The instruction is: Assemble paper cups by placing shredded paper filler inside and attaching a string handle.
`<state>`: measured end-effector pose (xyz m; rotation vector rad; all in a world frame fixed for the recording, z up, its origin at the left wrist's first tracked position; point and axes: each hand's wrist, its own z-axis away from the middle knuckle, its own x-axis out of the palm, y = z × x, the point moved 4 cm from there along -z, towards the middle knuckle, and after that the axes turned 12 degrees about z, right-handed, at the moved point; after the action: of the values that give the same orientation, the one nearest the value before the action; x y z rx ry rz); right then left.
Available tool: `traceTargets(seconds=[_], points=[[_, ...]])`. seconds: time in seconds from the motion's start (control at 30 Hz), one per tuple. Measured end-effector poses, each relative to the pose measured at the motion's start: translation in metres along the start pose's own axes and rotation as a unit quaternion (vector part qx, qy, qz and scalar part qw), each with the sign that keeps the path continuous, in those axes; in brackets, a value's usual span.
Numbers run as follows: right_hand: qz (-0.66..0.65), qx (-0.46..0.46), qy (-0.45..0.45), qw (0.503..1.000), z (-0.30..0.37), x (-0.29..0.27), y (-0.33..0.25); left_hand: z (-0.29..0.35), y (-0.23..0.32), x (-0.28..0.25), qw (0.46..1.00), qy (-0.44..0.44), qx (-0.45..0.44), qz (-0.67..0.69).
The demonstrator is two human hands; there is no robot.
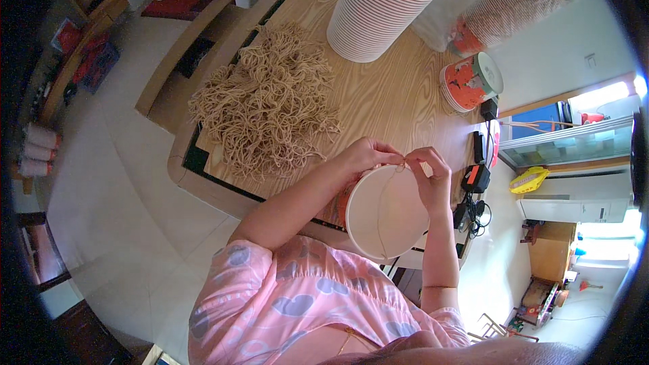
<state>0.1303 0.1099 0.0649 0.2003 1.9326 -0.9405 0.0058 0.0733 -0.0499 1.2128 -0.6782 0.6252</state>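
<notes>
A round paper bucket with a white inside and a reddish outside stands open toward me at the table's near edge. A thin tan cord runs across its mouth from the near rim to the far rim. At the far rim my left hand and my right hand meet, fingertips pinched together on the cord's end. The exact grip is partly hidden by the fingers. Left of the bucket lies a big tangled heap of cut tan cords on the wood-grain table.
A tall stack of nested white buckets with red rims rises at the far side. Beside it lie a plastic-wrapped stack and a short red-and-white bucket stack. Black adapters and cables sit along the right edge. A cardboard box adjoins the table's left.
</notes>
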Motion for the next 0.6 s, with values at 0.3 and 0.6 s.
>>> traceTargets(seconds=[0.3,0.6], points=[[-0.030,0.147,-0.049,0.987,0.007,0.003,0.013,0.016,0.019,0.012,0.960,0.081,0.159,-0.215],[-0.018,0.128,-0.042,0.991,0.006,0.004,0.011,0.017,0.022,0.015,0.981,0.066,0.115,-0.139]])
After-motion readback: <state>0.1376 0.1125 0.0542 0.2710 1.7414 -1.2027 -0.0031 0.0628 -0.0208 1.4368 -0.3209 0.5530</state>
